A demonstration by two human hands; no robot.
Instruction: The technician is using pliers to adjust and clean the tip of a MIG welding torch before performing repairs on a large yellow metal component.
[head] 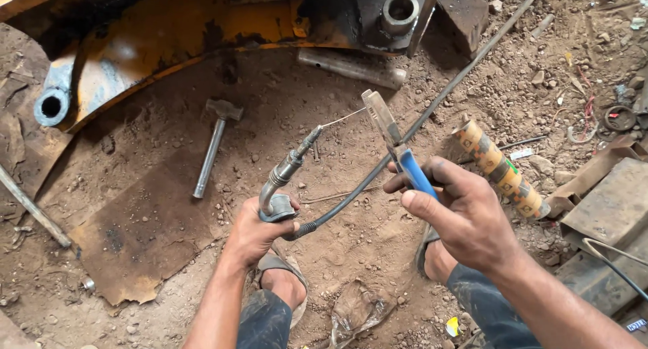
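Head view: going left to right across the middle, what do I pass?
Hammer lying on the dirt → welding torch in the left hand → blue-handled pliers in the right hand → patterned cardboard tube → rusty metal plates.

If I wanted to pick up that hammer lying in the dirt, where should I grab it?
Probably by the long metal handle of the hammer, near its lower end, away from the heavy head at the top. It lies flat on the dirt with bare ground on both sides, so come from above and close your fingers across the shaft. The left hand, busy with the welding torch, is the nearer one.
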